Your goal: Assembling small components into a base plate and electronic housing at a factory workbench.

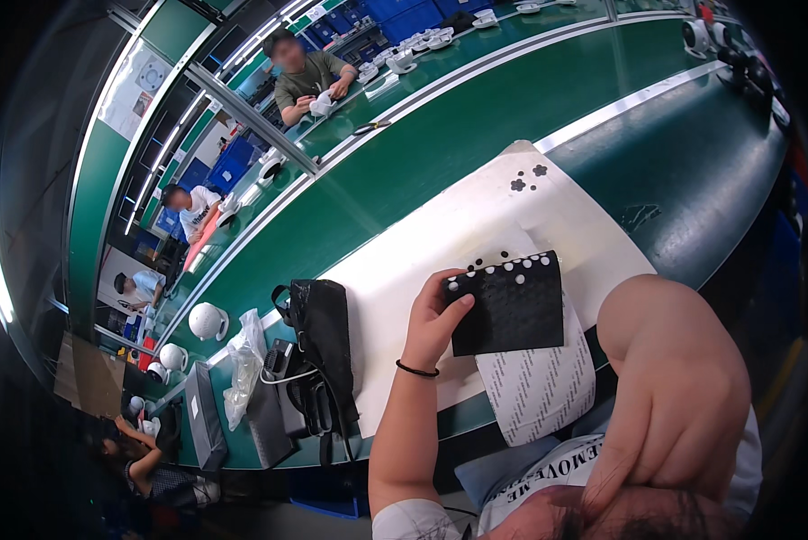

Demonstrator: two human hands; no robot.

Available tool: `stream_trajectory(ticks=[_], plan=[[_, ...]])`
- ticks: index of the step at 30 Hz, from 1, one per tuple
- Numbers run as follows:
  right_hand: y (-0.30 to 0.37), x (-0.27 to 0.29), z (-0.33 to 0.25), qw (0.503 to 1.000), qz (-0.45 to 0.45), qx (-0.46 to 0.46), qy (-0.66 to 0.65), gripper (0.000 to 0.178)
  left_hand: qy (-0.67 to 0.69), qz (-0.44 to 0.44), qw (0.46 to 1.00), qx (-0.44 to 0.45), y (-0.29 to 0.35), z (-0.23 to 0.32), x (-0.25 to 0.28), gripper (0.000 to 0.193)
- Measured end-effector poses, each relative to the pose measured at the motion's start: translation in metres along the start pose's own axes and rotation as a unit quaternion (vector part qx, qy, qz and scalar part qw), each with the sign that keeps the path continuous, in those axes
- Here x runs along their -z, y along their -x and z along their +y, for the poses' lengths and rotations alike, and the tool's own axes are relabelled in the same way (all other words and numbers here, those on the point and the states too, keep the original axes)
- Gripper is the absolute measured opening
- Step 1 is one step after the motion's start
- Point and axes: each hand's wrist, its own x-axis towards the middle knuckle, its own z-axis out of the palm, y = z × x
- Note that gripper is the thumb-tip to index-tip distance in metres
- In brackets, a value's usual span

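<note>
Starting at the left of the frame, a white rounded device [207, 320] sits on the green counter [476, 135], with a crumpled clear plastic bag [242, 364] and a black strapped pouch [321, 342] beside it, all pushed out of the way at the near edge so the white sheet [395, 279] covering the middle stays free to work on.

My left hand [435, 319] rises from the lower centre, forearm upright and wrist bent a little back, a thin black band [417, 369] around it. I judge I hold it this way to tilt the thing toward my eyes. My fingers [458, 310] are pinching the left edge of a black square foam pad sheet [509, 301], thumb on the face, the rest curled behind. The sheet is lifted off the counter at the middle of the frame, white dots showing along its top edge where pads are missing.

Just below it hangs a white backing strip [537, 382]. Two small black flower-shaped pads [528, 177] lie higher up on the white sheet.

My right arm [674, 387] fills the lower right, elbow folded; its hand is hidden, so I cannot tell its grip.
</note>
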Motion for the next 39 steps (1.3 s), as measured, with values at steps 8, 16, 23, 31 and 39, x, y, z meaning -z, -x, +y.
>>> stream_trajectory(ticks=[8, 16, 23, 31, 39], plan=[[-0.002, 0.0, -0.007, 1.0, -0.008, -0.014, -0.006, 0.027, 0.002, -0.007, 1.0, -0.003, 0.0, 0.002, -0.007, 0.034], [-0.007, 0.001, 0.022, 0.999, -0.01, 0.018, -0.045, 0.029, -0.024, -0.009, 1.0, -0.011, 0.001, -0.001, 0.003, 0.033], [-0.006, 0.002, 0.04, 0.98, -0.051, -0.032, -0.188, 0.024, -0.007, -0.02, 1.0, 0.001, -0.003, 0.003, 0.001, 0.032], [0.025, 0.047, 0.08, 0.972, -0.041, -0.052, -0.224, 0.035, -0.054, -0.063, 0.996, -0.017, -0.009, -0.009, 0.012, 0.033], [0.043, 0.061, 0.095, 0.906, 0.215, -0.137, -0.337, 0.04, -0.004, -0.031, 0.999, -0.011, -0.001, 0.003, 0.0, 0.038]])
